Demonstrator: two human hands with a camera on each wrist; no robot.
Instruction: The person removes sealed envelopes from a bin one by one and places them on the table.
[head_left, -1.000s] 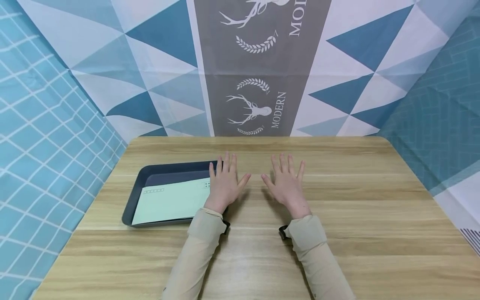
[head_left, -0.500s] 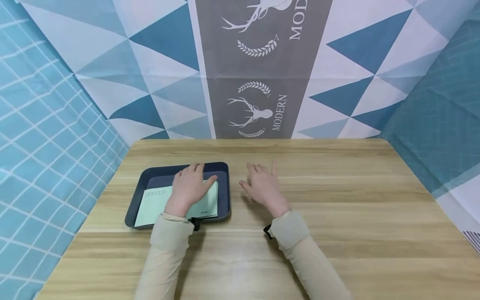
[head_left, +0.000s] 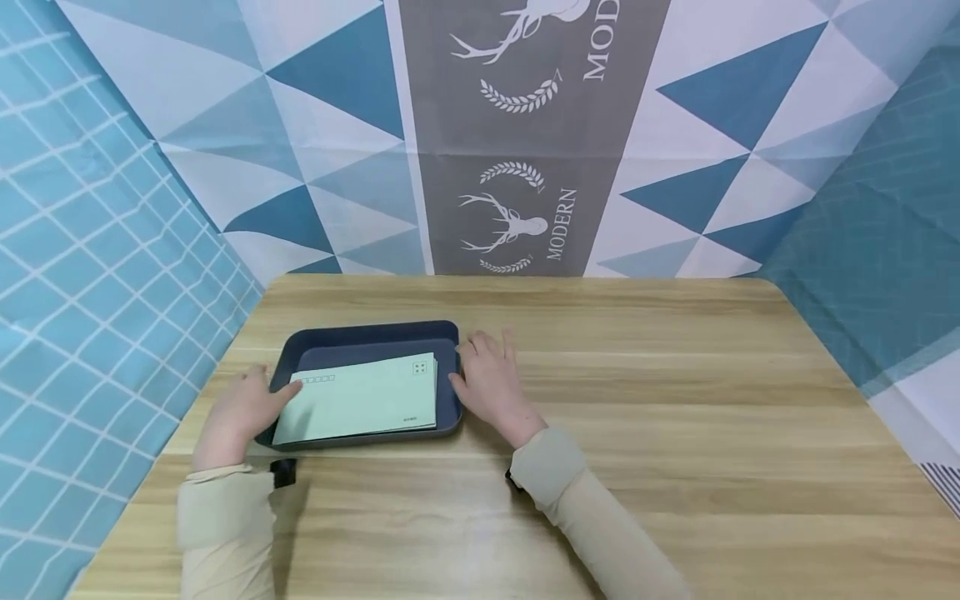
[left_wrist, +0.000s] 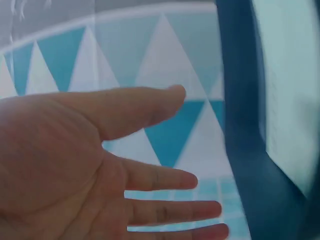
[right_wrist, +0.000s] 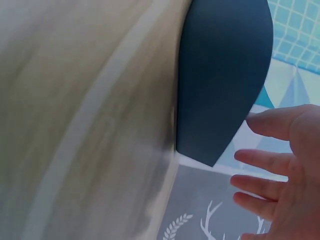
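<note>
A dark blue tray lies on the table's left half, holding a small stack of pale green envelopes. At the tray's left end is my left hand, its thumb reaching over the rim toward the envelopes. In the left wrist view its fingers are extended, apart from the tray wall. My right hand is by the tray's right end, fingers spread. The right wrist view shows that thumb at the edge of the tray; whether it touches, I cannot tell.
The wood-grain table extends right and toward me. A patterned cloth hangs behind its far edge. Blue checked cloth borders the left side, and teal cloth the right.
My left hand has moved left across the tray to its left end. My right hand has shifted left to the tray's right end. The tray and envelopes look still.
</note>
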